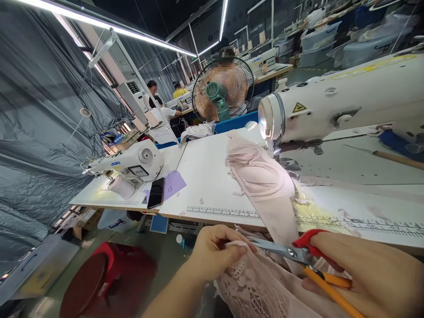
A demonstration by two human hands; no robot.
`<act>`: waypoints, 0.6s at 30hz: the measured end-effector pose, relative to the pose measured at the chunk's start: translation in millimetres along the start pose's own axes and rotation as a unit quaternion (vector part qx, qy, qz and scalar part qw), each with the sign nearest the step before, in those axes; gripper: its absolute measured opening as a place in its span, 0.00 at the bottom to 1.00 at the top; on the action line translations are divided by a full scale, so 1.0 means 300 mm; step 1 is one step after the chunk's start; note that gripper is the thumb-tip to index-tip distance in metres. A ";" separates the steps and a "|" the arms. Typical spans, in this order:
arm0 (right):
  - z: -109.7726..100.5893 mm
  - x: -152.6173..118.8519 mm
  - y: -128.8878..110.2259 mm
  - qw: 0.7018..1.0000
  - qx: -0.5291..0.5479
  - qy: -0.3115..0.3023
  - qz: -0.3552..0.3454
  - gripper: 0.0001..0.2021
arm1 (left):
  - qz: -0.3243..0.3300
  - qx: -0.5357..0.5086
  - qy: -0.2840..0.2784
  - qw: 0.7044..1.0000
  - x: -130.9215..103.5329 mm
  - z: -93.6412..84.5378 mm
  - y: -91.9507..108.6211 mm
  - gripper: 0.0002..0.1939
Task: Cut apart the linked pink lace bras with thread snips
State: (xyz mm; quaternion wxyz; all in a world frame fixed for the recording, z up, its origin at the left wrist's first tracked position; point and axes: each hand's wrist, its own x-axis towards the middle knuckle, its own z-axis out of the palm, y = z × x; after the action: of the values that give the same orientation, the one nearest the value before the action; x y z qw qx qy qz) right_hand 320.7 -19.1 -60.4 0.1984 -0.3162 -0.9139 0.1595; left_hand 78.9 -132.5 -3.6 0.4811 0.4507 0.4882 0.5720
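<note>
My left hand (pixel 212 257) is closed, pinching the edge of a pale pink lace garment (pixel 253 285) between thumb and fingers. In my right hand (pixel 377 265) is a pair of scissors (pixel 281 250) with orange handles, one of them wrapped in red. The blades point left, their tips beside the pinched edge; whether they touch the fabric I cannot tell. A pink bra (pixel 265 172) with moulded cups lies on the table, its band hanging over the front edge towards my hands. Its right side is close to the needle area of the large sewing machine (pixel 334 101).
A second sewing machine (pixel 132 163), a thread cone (pixel 121 187), a phone (pixel 155 193) and a purple paper (pixel 174 183) are on the left. A ruler strip (pixel 225 213) runs along the table edge (pixel 205 194). A fan (pixel 221 90) and co-workers are behind; a red stool (pixel 109 278) stands below left.
</note>
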 end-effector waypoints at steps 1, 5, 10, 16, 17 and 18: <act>-0.004 0.006 -0.002 1.000 -0.004 -0.017 -0.011 0.11 | -0.004 0.006 -0.002 1.000 -0.002 0.001 0.001 0.06; -0.013 0.022 -0.008 0.999 -0.006 -0.030 -0.026 0.12 | -0.009 0.054 0.000 0.999 0.000 0.005 0.010 0.07; 0.004 0.018 0.009 0.999 0.013 -0.036 -0.023 0.13 | -0.026 0.104 0.010 0.994 0.007 0.008 0.022 0.09; -0.027 0.032 -0.013 0.997 0.008 -0.076 -0.002 0.15 | -0.061 0.149 -0.007 0.987 0.019 0.008 0.024 0.10; -0.037 0.037 -0.021 0.996 0.006 -0.087 0.001 0.14 | -0.066 0.151 -0.010 0.986 0.022 0.008 0.024 0.10; -0.046 0.040 -0.028 0.996 0.004 -0.093 0.004 0.13 | -0.069 0.152 -0.013 0.986 0.024 0.008 0.024 0.11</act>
State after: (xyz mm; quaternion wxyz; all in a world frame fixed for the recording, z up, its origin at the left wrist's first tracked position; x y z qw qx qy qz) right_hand 314.2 -15.3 -41.7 0.1127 -0.3030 -0.9264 0.1928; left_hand 79.6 -125.5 4.2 0.4514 0.4910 0.5930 0.4511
